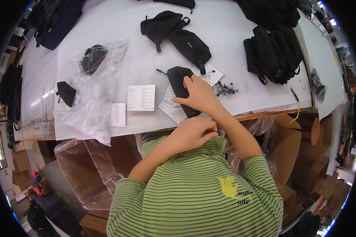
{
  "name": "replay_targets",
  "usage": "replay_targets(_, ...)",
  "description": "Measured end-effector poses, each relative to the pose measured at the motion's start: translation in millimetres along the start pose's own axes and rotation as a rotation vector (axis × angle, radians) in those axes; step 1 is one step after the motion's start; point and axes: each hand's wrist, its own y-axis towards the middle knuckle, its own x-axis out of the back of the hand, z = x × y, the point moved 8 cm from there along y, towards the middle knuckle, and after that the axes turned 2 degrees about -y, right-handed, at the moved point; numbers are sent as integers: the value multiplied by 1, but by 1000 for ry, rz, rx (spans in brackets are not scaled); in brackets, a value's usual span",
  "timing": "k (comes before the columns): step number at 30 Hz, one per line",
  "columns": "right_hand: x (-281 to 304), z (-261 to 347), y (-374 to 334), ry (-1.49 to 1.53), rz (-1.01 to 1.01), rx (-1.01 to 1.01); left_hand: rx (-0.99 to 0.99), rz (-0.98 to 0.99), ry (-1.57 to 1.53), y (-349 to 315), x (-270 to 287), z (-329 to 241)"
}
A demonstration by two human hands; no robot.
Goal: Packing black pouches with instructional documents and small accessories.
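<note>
Head view, and it's the right hand doing the work, laid over a black pouch close to the surface's near edge. Its thumb spreads well away from the bent fingers, which rest on the fabric! Down below, the left hand sits right at that near edge, beside the pouch's lower end, loosely curled with a gap between thumb and finger; from where I'm standing I can't tell whether it holds anything. White cards peek out from under the pouch, and just to its right there's a tangle of black cords on the surface. Over on the left, a clear plastic bag sprawls down to the near edge. Two more pouches overlap towards the far edge, while a bundle of black pouches crowds the right edge!
</note>
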Motion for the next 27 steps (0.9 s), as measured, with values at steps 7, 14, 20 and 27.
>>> replay_targets(7,48,-14,-12,61,-180,-87,-95,-231,-148,-4,35,-1)
replay_targets(14,119,25,-49,243,-198,56,-265,-678,686,-20,91,-14)
replay_targets(20,131,41,-60,204,-234,142,-448,-511,849,-23,86,-27)
replay_targets(27,127,46,-61,298,-134,200,-676,-384,726,-34,74,-42)
